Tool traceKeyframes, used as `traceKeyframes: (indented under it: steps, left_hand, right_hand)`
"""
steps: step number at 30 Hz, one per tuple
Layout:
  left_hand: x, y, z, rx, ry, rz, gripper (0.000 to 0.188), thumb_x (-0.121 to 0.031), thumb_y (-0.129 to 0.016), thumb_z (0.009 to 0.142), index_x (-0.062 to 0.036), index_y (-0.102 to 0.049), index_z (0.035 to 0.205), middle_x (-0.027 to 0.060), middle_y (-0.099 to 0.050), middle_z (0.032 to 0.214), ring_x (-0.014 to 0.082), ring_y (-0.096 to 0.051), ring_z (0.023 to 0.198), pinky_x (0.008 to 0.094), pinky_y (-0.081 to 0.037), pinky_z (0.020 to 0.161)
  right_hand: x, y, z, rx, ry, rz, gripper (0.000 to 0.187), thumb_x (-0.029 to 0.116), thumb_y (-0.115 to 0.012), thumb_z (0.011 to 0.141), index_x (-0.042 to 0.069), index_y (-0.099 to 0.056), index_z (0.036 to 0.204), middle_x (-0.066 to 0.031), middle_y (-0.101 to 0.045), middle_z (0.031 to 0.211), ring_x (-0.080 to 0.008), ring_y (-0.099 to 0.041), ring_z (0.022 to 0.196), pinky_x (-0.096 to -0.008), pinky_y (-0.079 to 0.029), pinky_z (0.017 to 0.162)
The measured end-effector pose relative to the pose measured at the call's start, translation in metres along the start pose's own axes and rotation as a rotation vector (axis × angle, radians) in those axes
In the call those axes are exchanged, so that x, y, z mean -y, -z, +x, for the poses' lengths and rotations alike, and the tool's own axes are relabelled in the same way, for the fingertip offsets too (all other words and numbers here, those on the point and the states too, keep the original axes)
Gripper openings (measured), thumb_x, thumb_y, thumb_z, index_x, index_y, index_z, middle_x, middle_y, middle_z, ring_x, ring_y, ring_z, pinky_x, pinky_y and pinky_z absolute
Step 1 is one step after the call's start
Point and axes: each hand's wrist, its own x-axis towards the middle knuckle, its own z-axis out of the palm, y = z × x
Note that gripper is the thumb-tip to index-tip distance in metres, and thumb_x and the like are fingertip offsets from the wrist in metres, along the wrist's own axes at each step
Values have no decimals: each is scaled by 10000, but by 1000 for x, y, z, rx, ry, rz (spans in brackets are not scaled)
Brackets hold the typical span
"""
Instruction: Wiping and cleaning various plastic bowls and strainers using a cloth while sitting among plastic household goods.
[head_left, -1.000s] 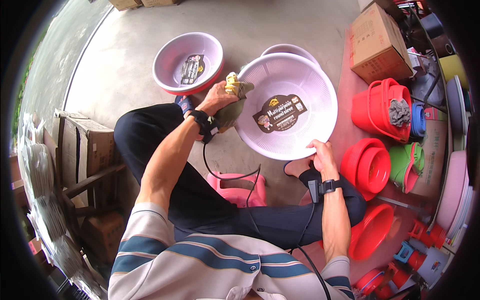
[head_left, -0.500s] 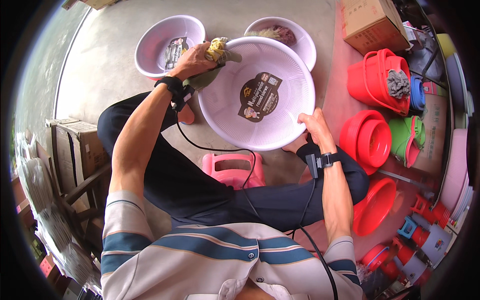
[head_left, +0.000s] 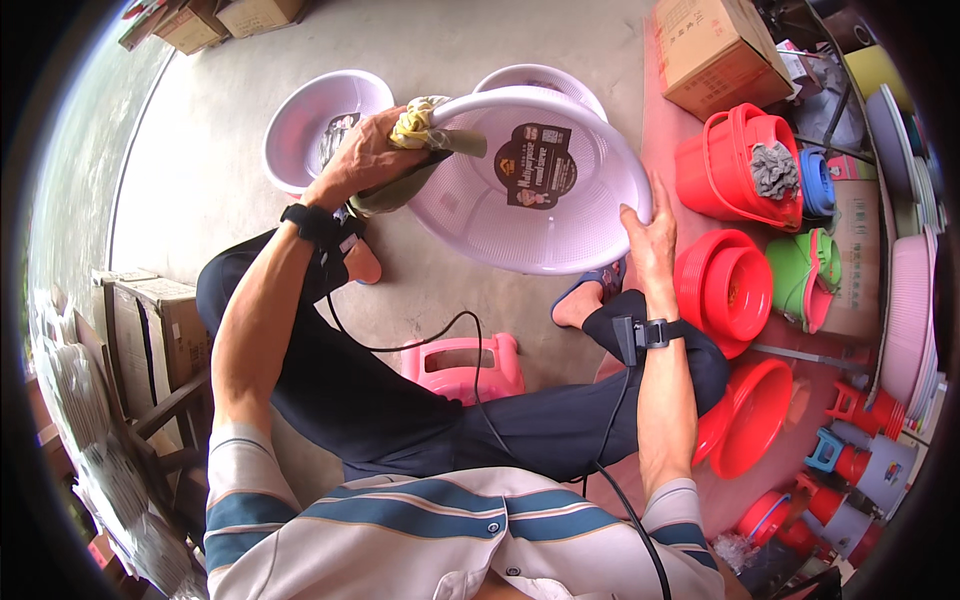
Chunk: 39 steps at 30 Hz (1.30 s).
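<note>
A lilac-white round plastic sieve with a dark label inside is held up in front of me, its open top tilted toward me. My left hand is closed on an olive and yellow patterned cloth, which lies against the sieve's upper left rim. My right hand grips the sieve's right rim, thumb on the near side and fingers reaching round behind. Beyond it, a similar sieve with a label stands on the floor at left. Another pale one is partly hidden behind the held sieve.
A pink plastic stool stands between my legs. At right are a red bucket with a grey cloth, red basins, green buckets and a cardboard box. More boxes are at left. A black cable hangs across my lap.
The sieve has tipped and shifted slightly away and to the right. My right hand has moved up along its right side with it. The left hand with the cloth has gone slightly left.
</note>
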Motion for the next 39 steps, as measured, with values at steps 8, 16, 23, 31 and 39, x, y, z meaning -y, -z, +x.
traceKeyframes:
  steps: [8,16,23,31,39]
  left_hand:
    - [-8,-61,-1,-460,-332,419,318,-188,-828,791,-69,-654,1028,110,-604,974,351,-600,903,470,-493,778]
    - [1,-106,-28,-529,-363,512,421,-115,-835,696,-94,-691,1092,96,-652,1154,341,-615,1072,459,-496,873]
    - [0,-117,-26,-427,-486,594,504,-100,-834,659,-64,-689,1140,123,-652,1181,362,-612,1104,481,-486,926]
    - [15,-118,-33,-409,-433,616,548,-125,-848,654,-66,-685,1174,120,-647,1218,363,-596,1137,482,-472,950]
    - [24,-114,-30,-478,-354,602,433,-149,-842,667,-80,-679,1063,109,-643,1184,347,-600,1088,492,-467,908]
  right_hand:
    - [-23,5,13,-316,-383,360,836,264,-700,912,-59,-296,1569,-278,-350,1574,-370,-355,1483,-481,-283,1229]
    - [-47,9,21,-430,-570,990,334,117,-592,1025,-25,-536,1322,-157,-570,1401,-305,-586,1284,-491,-515,1065]
    - [-116,26,17,-260,-480,1688,346,237,-383,1117,7,-607,1246,-87,-698,1218,-207,-687,1122,-342,-601,950]
    - [-125,5,13,-272,-491,1476,267,196,-439,1100,33,-638,1173,-66,-727,1162,-177,-709,1058,-325,-603,910]
    - [-72,-13,3,-207,-422,1542,253,209,-486,1097,34,-667,1122,-57,-740,1123,-180,-721,1036,-334,-621,888]
